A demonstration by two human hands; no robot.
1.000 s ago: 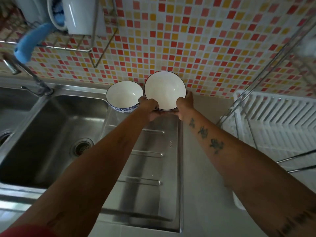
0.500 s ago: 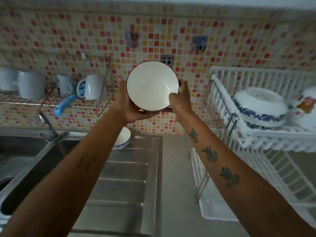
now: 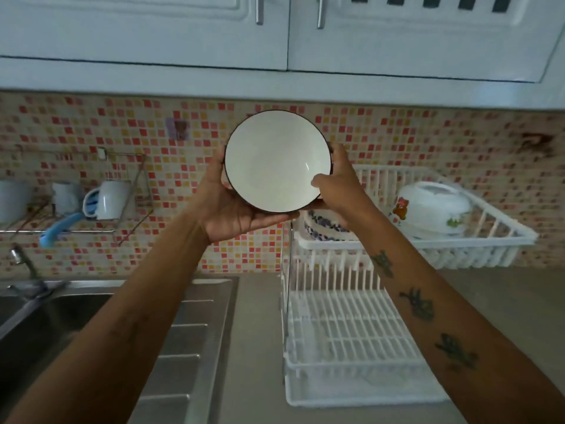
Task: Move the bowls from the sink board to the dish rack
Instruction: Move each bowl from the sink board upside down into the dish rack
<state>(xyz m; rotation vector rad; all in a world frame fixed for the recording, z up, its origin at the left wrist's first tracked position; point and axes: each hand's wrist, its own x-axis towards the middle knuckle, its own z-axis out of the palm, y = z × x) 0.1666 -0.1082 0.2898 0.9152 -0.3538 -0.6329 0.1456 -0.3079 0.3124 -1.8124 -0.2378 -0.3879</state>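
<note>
I hold a white bowl with a dark rim (image 3: 276,160) up in front of the tiled wall, tilted so its inside faces me. My left hand (image 3: 227,206) cups it from below and from the left. My right hand (image 3: 337,186) grips its right edge, thumb over the rim. The bowl hangs just left of the upper tier of the white dish rack (image 3: 501,237). That tier holds an upturned blue-patterned bowl (image 3: 321,226), partly behind my right hand, and a white flowered bowl (image 3: 434,209). The steel sink board (image 3: 186,338) lies below; my left arm hides part of it.
The rack's lower tier (image 3: 345,335) stands on the grey counter at the right. A sink basin (image 3: 36,325) and tap (image 3: 23,261) are at the left. A wire wall shelf with mugs (image 3: 108,198) hangs above the sink. White cabinets (image 3: 275,32) are overhead.
Both hands lifted the bowl off the sink board, then carried it up and right toward the rack's upper tier. The view tilted up; the second bowl on the board is out of sight now.
</note>
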